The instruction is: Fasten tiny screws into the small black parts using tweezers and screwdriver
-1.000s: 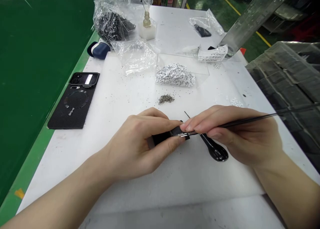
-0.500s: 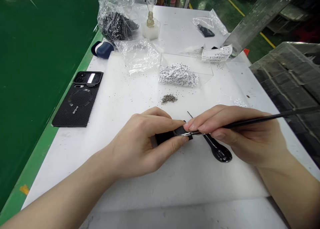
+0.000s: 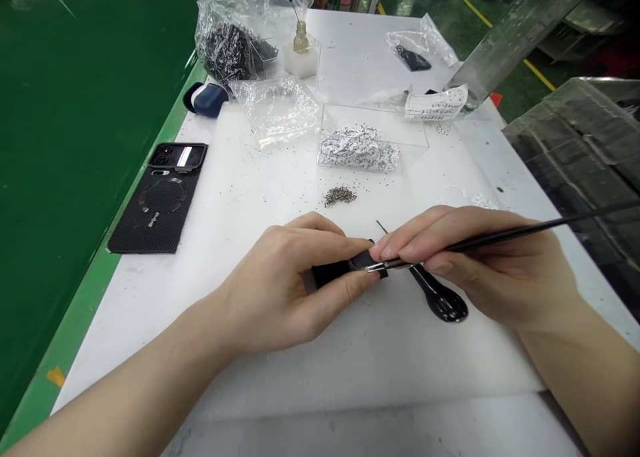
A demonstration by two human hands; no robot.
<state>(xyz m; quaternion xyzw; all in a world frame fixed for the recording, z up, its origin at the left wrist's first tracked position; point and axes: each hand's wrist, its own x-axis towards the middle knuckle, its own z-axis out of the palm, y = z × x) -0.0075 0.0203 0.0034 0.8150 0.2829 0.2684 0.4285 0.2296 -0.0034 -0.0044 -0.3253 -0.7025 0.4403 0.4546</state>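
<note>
The left grip (image 3: pixel 277 287) is closed on a small black piece (image 3: pixel 335 272), pinching it between thumb and fingers, probably to keep it steady and lift it clear of the bench (image 3: pixel 360 377). The right grip (image 3: pixel 505 267) is closed around long black tweezers (image 3: pixel 500 238), held low like a pen, which seems to suit fine control. Their metal tips (image 3: pixel 375 267) meet the end of the piece, right at the left grip's fingertips, so both hands work close together over one small spot.

Directly below the right grip, a glossy black spoon-shaped tool (image 3: pixel 443 304) lies on the bench, partly under the tweezers. A thin dark spike (image 3: pixel 381 226) rises just beyond the fingers; what it belongs to cannot be told. Farther ahead of the grips sit a small heap of dark grains (image 3: pixel 340 196) and a clear tray (image 3: pixel 373 144) of white printed bits, with a crumpled plastic bag (image 3: pixel 275 110) beyond. To the left of the left grip lies a phone (image 3: pixel 157 200) in a black case. Nothing stands between the grips, though the tool sits close under the working tips.
</note>
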